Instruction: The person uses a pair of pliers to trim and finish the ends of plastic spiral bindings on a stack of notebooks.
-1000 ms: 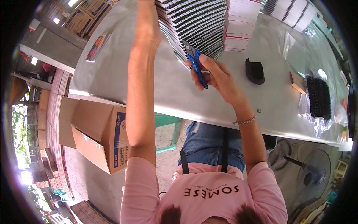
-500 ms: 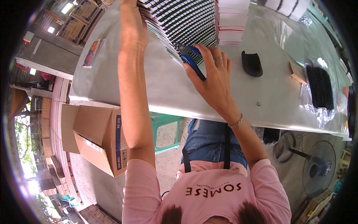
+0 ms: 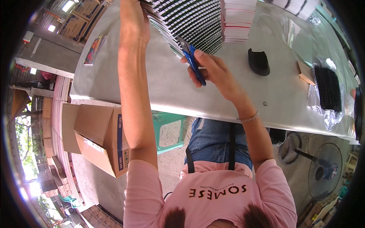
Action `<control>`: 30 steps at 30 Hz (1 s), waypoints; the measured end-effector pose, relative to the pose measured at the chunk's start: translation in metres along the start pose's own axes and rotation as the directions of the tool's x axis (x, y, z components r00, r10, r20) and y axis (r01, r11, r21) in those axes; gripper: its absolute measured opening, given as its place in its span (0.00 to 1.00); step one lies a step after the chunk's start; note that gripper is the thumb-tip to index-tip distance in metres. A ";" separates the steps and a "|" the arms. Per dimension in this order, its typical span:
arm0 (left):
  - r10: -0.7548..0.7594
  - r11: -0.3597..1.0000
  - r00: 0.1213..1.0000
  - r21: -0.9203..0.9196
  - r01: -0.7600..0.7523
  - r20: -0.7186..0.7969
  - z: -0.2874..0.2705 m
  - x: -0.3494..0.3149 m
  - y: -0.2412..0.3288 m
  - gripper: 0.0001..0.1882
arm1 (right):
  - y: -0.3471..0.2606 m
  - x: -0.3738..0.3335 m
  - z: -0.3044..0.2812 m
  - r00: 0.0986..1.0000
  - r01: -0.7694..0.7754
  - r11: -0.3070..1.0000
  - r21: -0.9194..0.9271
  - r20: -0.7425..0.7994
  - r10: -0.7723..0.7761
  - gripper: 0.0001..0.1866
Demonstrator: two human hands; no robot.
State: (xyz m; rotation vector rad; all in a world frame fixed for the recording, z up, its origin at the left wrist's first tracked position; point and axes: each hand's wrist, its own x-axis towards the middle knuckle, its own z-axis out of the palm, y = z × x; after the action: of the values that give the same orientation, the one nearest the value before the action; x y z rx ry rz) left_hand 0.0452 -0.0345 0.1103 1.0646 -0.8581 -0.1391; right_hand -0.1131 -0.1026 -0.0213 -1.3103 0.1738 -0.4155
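A large stack of notebooks bound with black wire spirals (image 3: 192,23) stands at the top centre, spines turned toward me. My right hand (image 3: 216,72) is closed round blue-handled cutting pliers (image 3: 194,65). The pliers' jaws touch or nearly touch the stack's lower left corner; I cannot tell which. Along the stack's left side reaches my left hand (image 3: 133,13), its fingers cut off by the top edge of the view. A curved black holder-like piece (image 3: 259,62) lies on the table right of my right hand.
White-covered table (image 3: 171,99) bears another pile of notebooks (image 3: 236,22), a small wire coil (image 3: 265,103) and a bundle of black binding spirals (image 3: 327,87) in clear plastic. Below are an open cardboard box (image 3: 99,133), a green stool (image 3: 169,131) and a standing fan (image 3: 323,171).
My right hand has turned, its knuckles rolling over, and the pliers now point more steeply up and left. Their jaws have shifted slightly left and up along the stack's edge.
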 end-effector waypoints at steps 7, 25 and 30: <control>-0.013 1.000 0.999 0.018 0.014 -0.040 0.002 0.000 0.001 0.19 | 0.014 -0.006 0.006 0.765 0.329 0.445 -0.833 -0.041 -0.642 0.25; -0.007 1.000 1.000 0.010 0.007 -0.006 -0.005 0.001 -0.006 0.20 | 0.004 -0.013 0.010 0.992 0.032 0.924 -0.382 -0.099 -0.075 0.23; -0.005 1.000 1.000 0.024 0.005 -0.005 -0.005 0.002 -0.003 0.20 | 0.013 -0.014 0.016 0.871 0.240 0.645 -0.725 -0.133 -0.473 0.25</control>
State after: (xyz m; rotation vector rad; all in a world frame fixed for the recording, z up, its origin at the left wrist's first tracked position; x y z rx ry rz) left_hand 0.0508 -0.0336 0.1085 1.0892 -0.8544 -0.1303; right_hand -0.1175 -0.0800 -0.0315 -2.0390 0.3598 -0.9807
